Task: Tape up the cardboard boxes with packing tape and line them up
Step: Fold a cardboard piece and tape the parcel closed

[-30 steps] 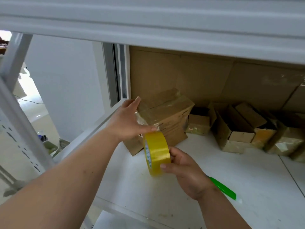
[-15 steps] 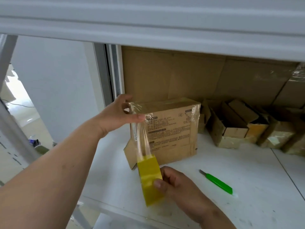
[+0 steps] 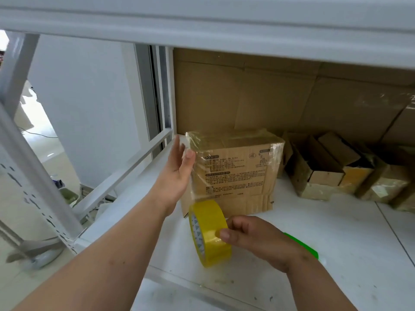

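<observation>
Roll (image 3: 210, 232) raised nearer box (image 3: 235, 173), axis pointing sideways

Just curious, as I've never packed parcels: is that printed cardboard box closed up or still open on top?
Closed. The box has flat top flaps under clear tape, and a strip runs down its left edge to the yellow tape roll.

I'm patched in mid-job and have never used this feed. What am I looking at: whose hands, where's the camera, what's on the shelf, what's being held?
There is one view, from a camera on a person's head, looking down at their bare hands. The left hand lies flat, fingers straight, against the left side of the cardboard box, over clear tape. The right hand grips the yellow tape roll, standing on edge on the white shelf. A green cutter lies behind that hand. More small boxes sit to the right.
</observation>
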`<control>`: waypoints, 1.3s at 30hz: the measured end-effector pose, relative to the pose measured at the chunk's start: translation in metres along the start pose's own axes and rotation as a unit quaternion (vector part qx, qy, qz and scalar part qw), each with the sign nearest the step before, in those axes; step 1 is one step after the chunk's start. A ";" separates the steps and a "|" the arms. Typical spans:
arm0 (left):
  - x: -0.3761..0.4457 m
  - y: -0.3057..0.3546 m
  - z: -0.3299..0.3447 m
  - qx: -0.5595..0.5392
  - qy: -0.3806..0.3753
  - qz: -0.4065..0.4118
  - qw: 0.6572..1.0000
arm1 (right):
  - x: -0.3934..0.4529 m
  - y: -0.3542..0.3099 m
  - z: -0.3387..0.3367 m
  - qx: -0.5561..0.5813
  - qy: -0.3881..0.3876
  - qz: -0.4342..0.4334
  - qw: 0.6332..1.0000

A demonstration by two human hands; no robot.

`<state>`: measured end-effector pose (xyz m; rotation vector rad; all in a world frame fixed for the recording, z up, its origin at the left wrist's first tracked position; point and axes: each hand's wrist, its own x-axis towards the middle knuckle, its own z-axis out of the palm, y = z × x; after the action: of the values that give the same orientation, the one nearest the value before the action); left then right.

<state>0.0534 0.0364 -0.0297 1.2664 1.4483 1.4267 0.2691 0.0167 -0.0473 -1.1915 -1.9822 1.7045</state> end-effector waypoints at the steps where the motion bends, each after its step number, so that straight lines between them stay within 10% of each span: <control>1: -0.002 -0.001 0.002 0.007 0.024 -0.006 1.000 | -0.002 0.001 -0.006 -0.001 0.013 -0.001 1.000; 4: -0.010 0.005 0.008 0.055 0.108 -0.035 0.992 | -0.004 0.014 -0.030 -0.035 0.164 -0.006 0.986; 7: -0.020 0.017 0.015 0.086 0.160 -0.055 0.982 | -0.004 0.043 -0.057 -0.294 0.317 0.079 0.898; 15: -0.048 0.022 0.025 0.070 0.120 -0.077 0.987 | -0.007 0.085 -0.081 -0.529 0.242 0.135 0.802; 23: -0.052 0.018 0.034 0.072 0.109 -0.134 0.982 | -0.032 0.001 -0.054 -0.264 0.185 -0.043 0.946; 39: -0.066 0.008 0.030 -0.071 0.180 -0.172 0.966 | 0.020 -0.077 -0.006 -0.426 0.129 -0.115 0.888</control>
<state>0.0997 -0.0197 -0.0347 0.6462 1.6721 1.5356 0.2295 0.0376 0.0189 -1.2401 -2.6249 0.4814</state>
